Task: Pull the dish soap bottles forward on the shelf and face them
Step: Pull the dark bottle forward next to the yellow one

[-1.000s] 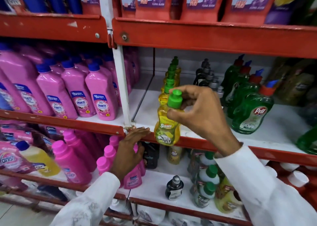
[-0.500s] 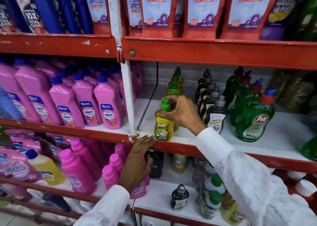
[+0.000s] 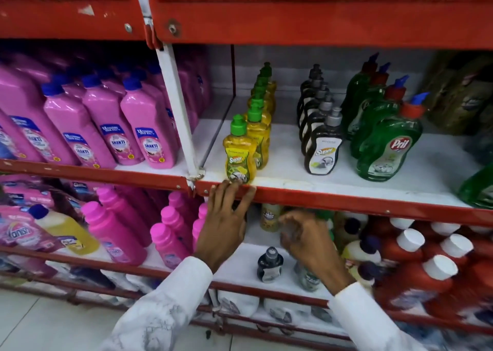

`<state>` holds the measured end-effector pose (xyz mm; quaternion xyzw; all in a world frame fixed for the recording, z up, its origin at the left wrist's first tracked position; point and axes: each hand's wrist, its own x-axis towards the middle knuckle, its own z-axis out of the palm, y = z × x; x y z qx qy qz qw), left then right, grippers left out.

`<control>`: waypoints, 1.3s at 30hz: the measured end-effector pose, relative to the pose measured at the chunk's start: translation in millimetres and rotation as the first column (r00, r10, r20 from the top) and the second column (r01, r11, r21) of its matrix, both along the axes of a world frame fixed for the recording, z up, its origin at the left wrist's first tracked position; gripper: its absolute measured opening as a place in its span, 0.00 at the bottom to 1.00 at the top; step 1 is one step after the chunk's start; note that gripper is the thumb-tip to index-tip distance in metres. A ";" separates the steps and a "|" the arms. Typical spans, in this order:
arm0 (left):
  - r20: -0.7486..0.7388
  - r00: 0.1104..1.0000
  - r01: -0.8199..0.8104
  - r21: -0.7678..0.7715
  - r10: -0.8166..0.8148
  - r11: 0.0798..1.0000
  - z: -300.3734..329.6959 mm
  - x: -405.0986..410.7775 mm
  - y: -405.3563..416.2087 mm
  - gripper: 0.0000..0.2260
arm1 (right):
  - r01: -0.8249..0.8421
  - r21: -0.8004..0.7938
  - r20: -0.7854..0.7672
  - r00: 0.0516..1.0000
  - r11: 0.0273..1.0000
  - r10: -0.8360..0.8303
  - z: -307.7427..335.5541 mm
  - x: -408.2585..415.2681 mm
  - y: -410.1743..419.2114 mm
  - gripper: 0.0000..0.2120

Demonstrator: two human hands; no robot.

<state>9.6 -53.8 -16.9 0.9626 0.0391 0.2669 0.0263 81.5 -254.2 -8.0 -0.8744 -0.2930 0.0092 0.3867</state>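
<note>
Head view: only one camera, looks forward and down at red store shelving.
Front yellow bottle [image 3: 239, 152]: upright at the very front lip of the middle shelf [image 3: 333, 188], green cap up, "Super" label facing out. No hand on it.
Yellow row [image 3: 260, 105]: more green-capped yellow bottles lined up single file straight behind the front one, running to the back wall; second bottle just behind and slightly right of the first.
Dark bottles [image 3: 321, 137]: own file to the right of the yellow row, grey caps, front one set back from the lip, label out.
Green Pril bottles [image 3: 386, 140]: further right, red caps with blue tips, front one tilted a bit (lens distortion may add to that).
Left hand [image 3: 224, 225]: palm against the red front rail, fingers spread, tips touching the rail right under the front yellow bottle. Gripping nothing.
Right hand [image 3: 306, 240]: down at the lower shelf level, motion-blurred, fingers loosely curled and apart; cannot tell if they touch any bottle there.
Sleeves: white, both arms.
Pink bottles [image 3: 144, 134]: left bay, same shelf height, blue caps, "Shakti" labels.
Lower shelf: small dark bottle [image 3: 269, 265] standing alone near the front; red bottles with white caps [image 3: 426, 260] at right.
</note>
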 end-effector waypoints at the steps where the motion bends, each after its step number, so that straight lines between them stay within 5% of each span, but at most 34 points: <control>1: -0.019 1.000 -0.019 0.022 0.019 1.000 -0.8 0.0 -2.1 0.35 | -0.021 -0.094 -0.061 0.998 0.995 0.016 -21.2 -1.1 0.5 0.15; 7: -0.075 0.996 -0.040 0.024 0.042 0.999 1.9 -1.7 -11.7 0.36 | -0.118 -0.312 -0.196 0.979 0.943 0.058 -78.2 -0.3 26.2 0.19; 13: -0.024 0.994 0.104 0.032 -0.103 0.994 7.1 4.1 -18.3 0.38 | -0.062 -0.276 -0.195 0.981 0.959 0.007 -79.1 3.6 24.5 0.13; 21: -0.024 0.986 0.167 0.021 -0.166 0.986 17.3 24.7 -23.6 0.23 | 0.080 -0.019 -0.018 0.997 0.997 -0.080 51.2 -13.6 -24.6 0.13; 30: 0.086 0.980 0.176 0.038 -0.179 0.984 26.3 40.2 -38.6 0.19 | 0.158 0.295 0.123 0.972 0.942 -0.201 179.5 9.7 -52.3 0.18; 39: 0.067 0.986 0.152 -0.001 -0.152 0.988 29.0 38.8 -50.1 0.18 | 0.187 0.162 0.130 0.969 0.969 -0.209 188.3 62.7 -24.2 0.22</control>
